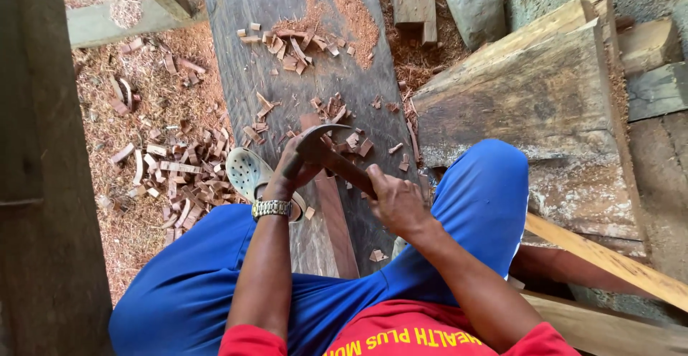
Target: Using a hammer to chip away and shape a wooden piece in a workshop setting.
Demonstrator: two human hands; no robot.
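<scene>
Sawdust and reddish wood chips [179,177] cover the ground of this outdoor work spot, thickest to the left of a long grey weathered plank [315,77] that runs away from the person; a heap of orange sawdust [351,5] lies on the plank's far end, with more loose chips scattered along its middle; to the right sits a thick rough-sawn timber slab [530,105], and beyond it a rounded grey stone [474,1] beside a small square wooden block [412,1]; a pale wooden batten [609,259] slants across the lower right.

Seated over the plank in blue trousers and a red shirt, the person has one foot in a pale perforated clog [247,170] just left of the plank; a narrow reddish-brown strip of wood [337,220] lies lengthways on the plank between the knees; the left hand [290,173], with a metal wristwatch [271,208] on its wrist, is curled closed around the near end of this strip, just below the tool's head; the right hand [398,202] is wrapped tight around the dark wooden handle of a short adze with a curved metal blade [326,148]; the blade's head sits over the top of the strip, at the left hand's fingers, though actual contact with the wood cannot be told.
</scene>
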